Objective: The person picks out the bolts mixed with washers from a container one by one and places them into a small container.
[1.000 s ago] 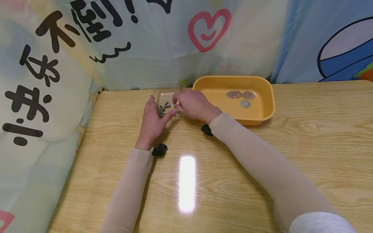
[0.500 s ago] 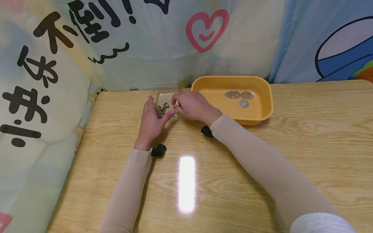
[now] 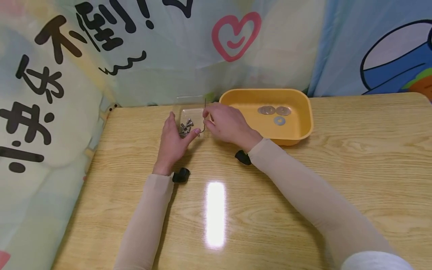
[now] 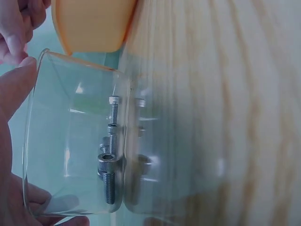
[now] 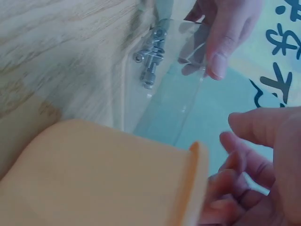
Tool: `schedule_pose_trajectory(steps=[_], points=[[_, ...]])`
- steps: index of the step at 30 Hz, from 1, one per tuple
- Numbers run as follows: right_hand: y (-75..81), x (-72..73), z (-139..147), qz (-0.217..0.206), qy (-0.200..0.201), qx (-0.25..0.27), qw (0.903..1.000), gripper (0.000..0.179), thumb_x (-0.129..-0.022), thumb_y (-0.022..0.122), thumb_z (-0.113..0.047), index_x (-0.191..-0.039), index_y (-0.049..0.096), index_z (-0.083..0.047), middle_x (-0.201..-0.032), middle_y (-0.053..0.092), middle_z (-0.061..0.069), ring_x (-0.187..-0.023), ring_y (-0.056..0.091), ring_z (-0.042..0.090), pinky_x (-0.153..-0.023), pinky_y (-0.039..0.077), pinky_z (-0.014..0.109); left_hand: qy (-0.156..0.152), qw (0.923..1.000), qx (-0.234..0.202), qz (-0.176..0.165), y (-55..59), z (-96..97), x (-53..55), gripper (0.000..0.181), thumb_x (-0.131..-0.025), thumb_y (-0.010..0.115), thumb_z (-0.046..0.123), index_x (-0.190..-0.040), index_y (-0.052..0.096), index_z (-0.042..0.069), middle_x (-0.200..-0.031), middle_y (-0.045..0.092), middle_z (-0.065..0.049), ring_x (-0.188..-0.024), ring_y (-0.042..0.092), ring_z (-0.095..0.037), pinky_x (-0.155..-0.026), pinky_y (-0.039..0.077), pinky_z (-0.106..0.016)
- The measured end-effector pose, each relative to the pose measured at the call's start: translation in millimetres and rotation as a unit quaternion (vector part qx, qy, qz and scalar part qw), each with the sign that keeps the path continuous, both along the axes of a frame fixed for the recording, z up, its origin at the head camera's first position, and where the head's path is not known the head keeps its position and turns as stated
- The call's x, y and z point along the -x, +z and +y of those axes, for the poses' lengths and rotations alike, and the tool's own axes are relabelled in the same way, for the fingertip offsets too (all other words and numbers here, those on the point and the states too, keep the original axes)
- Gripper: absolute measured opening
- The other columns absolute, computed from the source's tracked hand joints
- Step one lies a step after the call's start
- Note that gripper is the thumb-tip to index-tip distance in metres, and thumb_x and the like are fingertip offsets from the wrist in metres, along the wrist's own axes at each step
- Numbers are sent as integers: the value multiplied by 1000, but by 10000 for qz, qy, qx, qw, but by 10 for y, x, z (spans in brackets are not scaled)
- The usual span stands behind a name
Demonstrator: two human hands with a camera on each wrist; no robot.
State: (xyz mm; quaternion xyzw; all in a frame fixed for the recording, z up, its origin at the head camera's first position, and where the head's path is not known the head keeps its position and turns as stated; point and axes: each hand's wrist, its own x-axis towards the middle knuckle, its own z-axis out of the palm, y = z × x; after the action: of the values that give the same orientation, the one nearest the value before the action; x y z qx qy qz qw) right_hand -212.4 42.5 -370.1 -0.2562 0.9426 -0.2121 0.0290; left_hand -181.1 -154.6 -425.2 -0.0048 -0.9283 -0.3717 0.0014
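Observation:
My left hand (image 3: pixel 170 144) holds a clear plastic box (image 3: pixel 193 111) at the back of the table, thumb at its rim and the other fingers round the far side. Inside lie several metal socket-head screws (image 4: pixel 108 165), gathered near the left hand in the head view. Just right of the box rim hovers my right hand (image 3: pixel 231 123). In the right wrist view its thumb stands apart from loosely bent fingers (image 5: pixel 254 162), and nothing shows between them. The yellow tray (image 3: pixel 295 137) stands beneath and beside that hand, with several flat metal washers (image 3: pixel 279 120) on its floor.
A wooden table (image 3: pixel 270 210) carries everything, with a bright light reflection in front of the hands. A printed cloth (image 3: pixel 162 75) hangs along the back and left edges, right behind the box and tray.
My right hand has drawn slightly right, away from over the box, and its fingertips are now at the rim. The left hand keeps its place on the box. The head view has shifted a little.

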Motion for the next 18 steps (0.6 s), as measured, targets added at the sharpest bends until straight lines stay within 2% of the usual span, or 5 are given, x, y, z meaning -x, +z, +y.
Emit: schedule_pose_trajectory(steps=[6,10,14,18], points=[[36,-78,136,126,-417,254,9987,30,-100,62,-25,-123,65,-7,-113,57,11,-95,56,25,-72,52,38,60,10000,-26,-39,24,-9,10,111,-89,66,62,-160,8,-1,-163,17,-24,-150,19,-35,-120,23,-48],[51,-137,264,318,-570,515,9965,32,-98,64,-25,-124,64,-5,-119,55,13,-100,53,28,-72,51,39,216,9997,-122,-2,32,-20,25,115,-87,67,64,-161,6,1,-164,17,-22,-150,21,-35,-119,24,-47],[70,-207,414,482,-658,900,9926,33,-97,65,-23,-123,63,-3,-123,54,15,-108,53,31,-80,50,43,329,9992,-205,100,59,-54,21,110,-89,65,65,-162,8,4,-164,17,-21,-149,23,-37,-119,24,-49],[87,-281,590,594,-813,1269,9868,36,-97,67,-23,-125,62,-1,-129,53,17,-116,51,34,-92,46,48,291,9988,-251,303,136,-88,16,101,-92,61,63,-162,12,9,-164,18,-19,-148,25,-37,-118,26,-52]])
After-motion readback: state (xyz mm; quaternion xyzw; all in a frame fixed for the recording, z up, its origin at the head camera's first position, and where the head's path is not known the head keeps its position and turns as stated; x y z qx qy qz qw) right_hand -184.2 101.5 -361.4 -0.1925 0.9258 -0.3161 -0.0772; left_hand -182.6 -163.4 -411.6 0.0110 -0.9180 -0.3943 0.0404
